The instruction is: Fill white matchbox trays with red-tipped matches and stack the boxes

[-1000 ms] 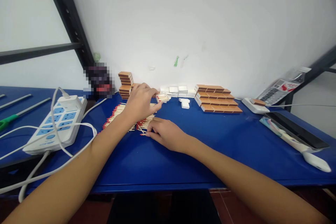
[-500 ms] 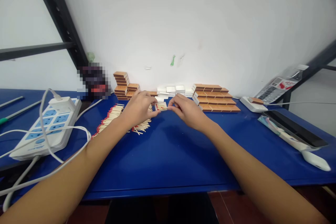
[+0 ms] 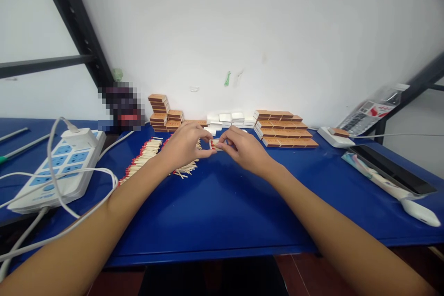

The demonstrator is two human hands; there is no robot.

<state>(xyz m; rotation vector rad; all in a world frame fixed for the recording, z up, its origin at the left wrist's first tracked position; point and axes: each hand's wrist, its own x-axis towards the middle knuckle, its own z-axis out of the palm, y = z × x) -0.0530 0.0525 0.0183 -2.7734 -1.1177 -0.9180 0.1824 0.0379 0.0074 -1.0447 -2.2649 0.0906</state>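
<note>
A small white matchbox tray [image 3: 210,144] with red-headed matches [image 3: 215,144] in it is held over the blue table. My left hand [image 3: 185,142] grips the tray's left end between curled fingers and thumb. My right hand [image 3: 243,147] reaches over its right part, thumb and fingers pinched on the matches; its fingertips partly hide them and the tray's right end. Beneath and beside my left hand lie loose matches [image 3: 185,169], with another long row of matches [image 3: 144,159] further left. Just behind the hands are white trays [image 3: 231,118], some of them stacked.
Brown matchboxes [image 3: 284,129] are stacked in steps at the back right, with more matchboxes [image 3: 159,115] at the back left. A power strip [image 3: 65,166] with looping cables lies left. On the right are a phone [image 3: 391,169], a white spoon [image 3: 419,212] and a plastic bottle [image 3: 374,108].
The tray has shifted slightly right. My right fingers have moved left from its right end and now cover more of the matches. My left hand still grips it.
</note>
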